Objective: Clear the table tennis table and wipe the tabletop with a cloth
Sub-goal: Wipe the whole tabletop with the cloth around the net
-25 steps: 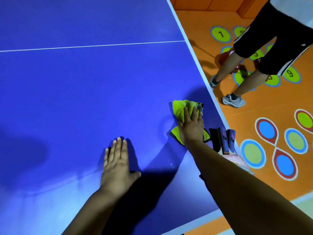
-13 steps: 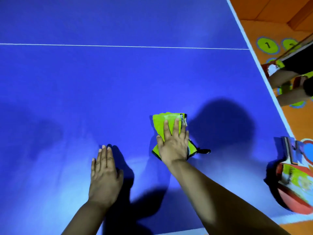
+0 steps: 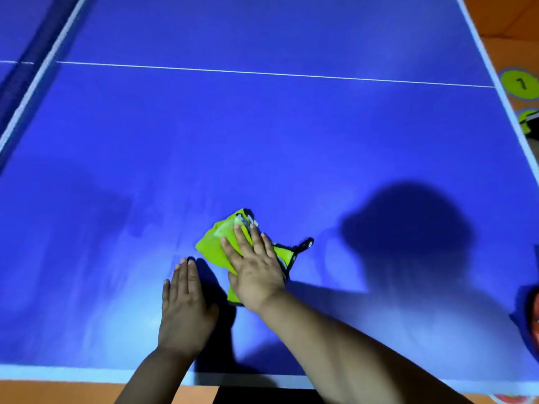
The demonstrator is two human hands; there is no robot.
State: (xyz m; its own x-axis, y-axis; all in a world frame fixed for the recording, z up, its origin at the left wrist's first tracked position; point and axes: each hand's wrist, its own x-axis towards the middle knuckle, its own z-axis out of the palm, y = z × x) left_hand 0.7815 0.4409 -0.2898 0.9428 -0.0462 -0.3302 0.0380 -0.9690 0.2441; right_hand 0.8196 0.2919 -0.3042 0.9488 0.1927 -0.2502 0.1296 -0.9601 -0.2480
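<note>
Here the right hand (image 3: 256,272) lies flat on a lime-green cloth (image 3: 215,247) in the lower middle of the frame, fingers spread and pressing down rather than pinching; the grip is a splayed palm, which judging by the task suits pushing the cloth across the surface while keeping it bunched under control. The cloth sits folded on the blue counter (image 3: 262,141), its upper left part showing beyond the fingertips, and a dark-edged loop (image 3: 304,246) trails out toward the right. The left hand (image 3: 186,310) rests just beside it to the lower left, also open and flat on the bare counter with fingers close together, holding nothing; it looks placed as a brace for leaning over the near edge.

The broad stretch of counter in view carries nothing loose except the cloth, so the clearing appears largely done here and the wiping is the step in hand. A white line (image 3: 262,72) crosses the upper part of the frame.

Much stays uncertain. At the right edge of the frame a red rounded thing (image 3: 534,319) is cut off; whether it lies on the counter or beyond it cannot be told. The cloth's underside and full extent are hidden beneath the palm. A small pale tag-like patch near the fingertips is too blurred to read. At upper left a dark band (image 3: 17,80) is cut off, possibly the net.
</note>
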